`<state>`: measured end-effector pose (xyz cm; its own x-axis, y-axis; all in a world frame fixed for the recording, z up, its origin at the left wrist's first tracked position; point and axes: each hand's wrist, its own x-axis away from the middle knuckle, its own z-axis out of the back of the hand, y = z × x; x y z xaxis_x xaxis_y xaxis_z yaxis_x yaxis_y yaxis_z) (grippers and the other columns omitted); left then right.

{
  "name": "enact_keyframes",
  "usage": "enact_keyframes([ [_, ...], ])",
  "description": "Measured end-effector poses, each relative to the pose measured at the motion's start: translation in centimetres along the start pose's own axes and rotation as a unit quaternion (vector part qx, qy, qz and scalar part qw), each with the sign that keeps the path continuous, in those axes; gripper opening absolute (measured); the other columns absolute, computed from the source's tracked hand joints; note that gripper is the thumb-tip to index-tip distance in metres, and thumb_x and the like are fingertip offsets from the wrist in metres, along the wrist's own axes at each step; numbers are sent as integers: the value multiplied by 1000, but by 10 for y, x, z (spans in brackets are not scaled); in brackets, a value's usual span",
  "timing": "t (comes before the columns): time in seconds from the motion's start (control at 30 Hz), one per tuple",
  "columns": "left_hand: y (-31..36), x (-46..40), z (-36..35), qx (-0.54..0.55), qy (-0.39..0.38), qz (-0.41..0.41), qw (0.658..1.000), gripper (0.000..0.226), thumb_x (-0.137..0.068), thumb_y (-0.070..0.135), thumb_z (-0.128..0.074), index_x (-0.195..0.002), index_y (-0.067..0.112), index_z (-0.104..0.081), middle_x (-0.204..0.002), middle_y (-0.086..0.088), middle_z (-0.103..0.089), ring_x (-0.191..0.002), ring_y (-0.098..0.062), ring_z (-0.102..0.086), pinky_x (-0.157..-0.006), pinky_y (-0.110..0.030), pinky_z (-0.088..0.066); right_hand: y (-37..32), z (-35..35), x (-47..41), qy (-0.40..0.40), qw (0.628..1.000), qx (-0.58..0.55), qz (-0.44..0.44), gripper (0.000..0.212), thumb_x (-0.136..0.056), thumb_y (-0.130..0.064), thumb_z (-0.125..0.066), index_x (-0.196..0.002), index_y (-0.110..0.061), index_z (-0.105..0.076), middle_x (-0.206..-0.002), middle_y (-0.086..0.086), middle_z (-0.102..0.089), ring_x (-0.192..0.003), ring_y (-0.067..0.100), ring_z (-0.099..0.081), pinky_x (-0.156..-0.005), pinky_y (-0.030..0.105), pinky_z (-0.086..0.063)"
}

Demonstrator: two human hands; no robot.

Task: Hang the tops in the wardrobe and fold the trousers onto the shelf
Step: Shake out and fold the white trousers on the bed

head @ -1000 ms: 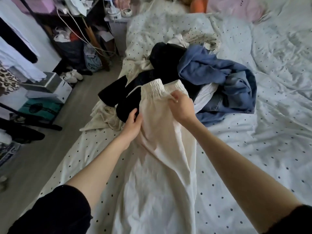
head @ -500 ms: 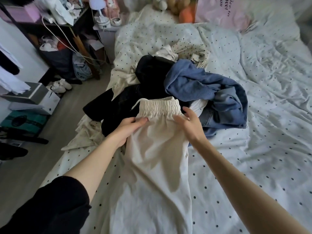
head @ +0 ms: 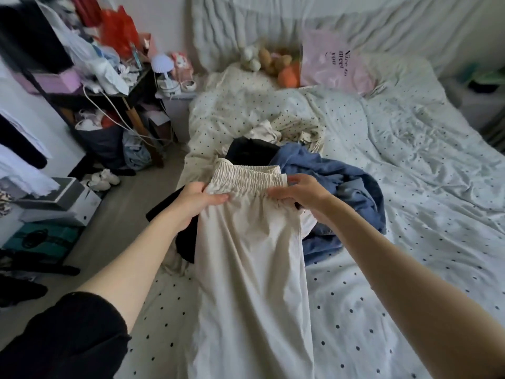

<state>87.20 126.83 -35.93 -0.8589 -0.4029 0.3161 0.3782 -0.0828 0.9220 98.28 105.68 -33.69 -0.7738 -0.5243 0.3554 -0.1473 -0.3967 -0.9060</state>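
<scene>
We're on the trouser-folding step: the cream trousers [head: 251, 263] are held up by the elastic waistband [head: 247, 179] over the polka-dot bed [head: 410, 242], legs hanging down toward us onto the duvet. Our left hand [head: 195, 199] pinches the left end of the waistband, thumb in front and fingers curled behind; our right hand [head: 299, 191] grips the right end, fingers curled over the top edge. Nothing is folded yet, as far as we can judge. The next move probably calls for laying the trousers flat or bringing the two legs together, keeping the waistband ends level so the fabric doesn't twist, then folding in sections before carrying them to the shelf; the shelf itself we can't pick out here. Counts: one pair of cream trousers in hand; behind it a pile with one blue garment [head: 336, 187], one black garment [head: 251, 150] and at least one more cream piece [head: 266, 132], exact number unclear since they overlap. Two hands, both busy. Shoeboxes [head: 54, 201] sit stacked on the floor at left, two or three.
</scene>
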Motion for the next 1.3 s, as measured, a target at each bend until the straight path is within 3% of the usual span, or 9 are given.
enact_keyframes([
  [0.1,14,2,11,-18,-18,-7,1000,21,-76,5,-75,-89,19,-67,-92,3,-70,-89,-10,-65,-85,-24,-47,-19,-10,-4,14,998,47,29,27,-78,-12,-75,-95,9,-68,-80,8,-66,-69,16,-61,-73,31,-54],
  [0.27,23,4,23,-56,2,-25,998,30,-74,8,-78,-101,15,-67,-88,12,-67,-82,2,-61,-69,-10,-44,-27,-32,-9,66,991,104,55,13,-83,-13,-70,-86,-4,-62,-76,5,-56,-73,17,-51,-64,27,-37],
  [0.57,15,49,29,-31,-61,-60,996,79,-66,26,-82,-134,23,-42,-122,13,-57,-110,-2,-54,-91,-16,-41,-23,-41,36,114,945,270,143,46,-83,-17,-68,-124,-13,-49,-119,6,-58,-111,27,-51,-96,48,-39],
  [0.7,-12,100,23,-150,23,-151,977,67,-73,28,-80,-131,25,-47,-118,13,-55,-113,-10,-52,-94,-25,-40,8,-50,96,173,872,382,254,39,-82,-20,-67,-119,-15,-56,-114,5,-58,-110,28,-48,-82,30,-23],
  [0.93,-129,214,-11,-445,36,-271,853,57,-55,13,-87,-108,19,-65,-107,4,-62,-98,-23,-60,-77,-36,-30,107,-86,198,105,793,517,305,42,-50,-1,-83,-86,-12,-66,-92,1,-68,-83,23,-66,-67,41,-46],
  [1.07,-171,247,-18,-494,-14,-207,844,38,-78,9,-70,-113,24,-66,-123,6,-57,-117,-17,-51,-87,-38,-27,152,-94,221,76,763,573,290,42,-54,-3,-84,-92,-13,-70,-104,2,-70,-94,20,-67,-71,41,-49],
  [1.17,-178,258,-24,-465,43,-222,856,39,-67,-9,-69,-97,16,-70,-111,-1,-64,-101,-20,-63,-78,-41,-36,180,-96,233,41,765,599,234,47,-56,-10,-86,-100,-15,-71,-116,3,-67,-106,21,-65,-78,47,-51],
  [1.23,-173,258,-37,-472,39,-250,845,48,-71,-5,-67,-114,15,-63,-127,-4,-57,-114,-21,-58,-84,-46,-41,194,-97,237,-18,770,615,170,53,-70,-20,-80,-120,-18,-64,-135,4,-56,-126,21,-52,-95,58,-41],
  [1.3,-180,256,-53,-512,-48,-235,825,61,-92,10,-49,-148,20,-25,-157,2,-12,-145,-16,-15,-111,-51,-16,205,-96,238,-60,773,615,143,54,-90,-28,-60,-141,-20,-43,-154,1,-28,-143,20,-23,-110,61,-12],
])
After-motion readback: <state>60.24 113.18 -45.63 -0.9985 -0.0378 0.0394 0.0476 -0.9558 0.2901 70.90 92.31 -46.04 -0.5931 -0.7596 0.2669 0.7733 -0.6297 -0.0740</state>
